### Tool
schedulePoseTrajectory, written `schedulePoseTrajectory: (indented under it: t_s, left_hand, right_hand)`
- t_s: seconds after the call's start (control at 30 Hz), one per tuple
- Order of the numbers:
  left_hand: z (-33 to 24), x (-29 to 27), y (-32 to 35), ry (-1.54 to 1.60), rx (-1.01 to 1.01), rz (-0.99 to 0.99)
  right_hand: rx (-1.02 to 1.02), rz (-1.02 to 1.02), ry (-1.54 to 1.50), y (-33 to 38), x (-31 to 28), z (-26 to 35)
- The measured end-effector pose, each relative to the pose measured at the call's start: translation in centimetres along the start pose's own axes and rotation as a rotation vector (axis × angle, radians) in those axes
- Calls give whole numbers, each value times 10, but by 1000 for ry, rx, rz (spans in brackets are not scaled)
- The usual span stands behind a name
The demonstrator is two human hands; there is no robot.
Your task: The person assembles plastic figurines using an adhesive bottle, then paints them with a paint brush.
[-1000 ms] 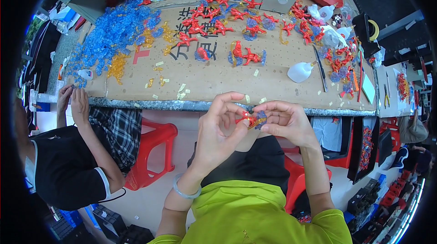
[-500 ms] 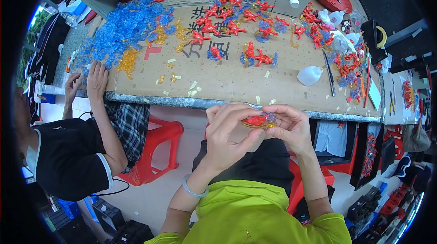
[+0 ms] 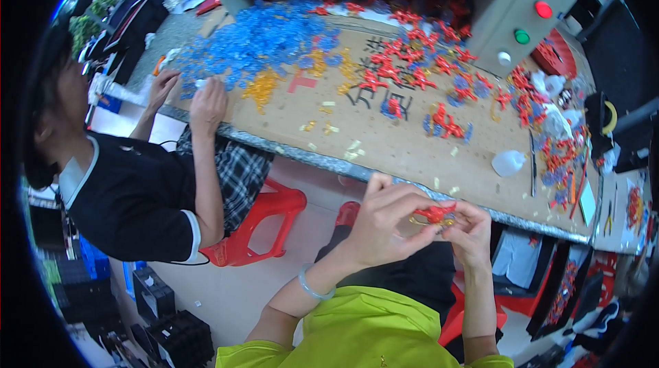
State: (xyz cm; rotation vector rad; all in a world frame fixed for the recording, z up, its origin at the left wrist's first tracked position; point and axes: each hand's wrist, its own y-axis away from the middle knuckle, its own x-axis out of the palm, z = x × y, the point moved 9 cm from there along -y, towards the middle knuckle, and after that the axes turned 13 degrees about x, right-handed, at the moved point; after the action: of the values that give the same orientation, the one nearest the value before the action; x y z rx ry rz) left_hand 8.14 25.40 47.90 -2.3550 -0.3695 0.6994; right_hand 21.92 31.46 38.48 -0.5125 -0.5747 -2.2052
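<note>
Over my lap, just off the table's front edge, both hands hold one small red plastic figure [image 3: 436,213] with translucent yellow and bluish-purple parts on it. My left hand [image 3: 388,220] pinches its left side between thumb and fingers. On its other side the fingertips of my right hand [image 3: 472,234] close around the purple part. The fingers cover much of the piece, so how its parts join cannot be made out. Similar red figures [image 3: 446,122] with blue parts lie on the cardboard-covered table [image 3: 412,155] ahead.
Piles of translucent blue pieces [image 3: 261,38] and yellow pieces [image 3: 261,90] spread at the far left. A white squeeze bottle [image 3: 508,163] stands near tweezers [image 3: 533,165] at the right. A co-worker [image 3: 137,189] sits at my left, hands at the blue pile. A grey machine housing [image 3: 522,18] stands behind.
The view has swung left and up, so the table and co-worker appear shifted right. Both my hands keep their hold on the red figure, which looks slightly turned.
</note>
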Motion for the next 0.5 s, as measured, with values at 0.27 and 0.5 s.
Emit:
schedulePoseTrajectory:
  t_s: [0.27,0.5]
  left_hand:
    - [-3,-3,7,43,-38,3]
    - [-12,-6,11,48,-16,13]
  right_hand:
    - [5,18,9,1,6,5]
    - [45,5,24,10,6,4]
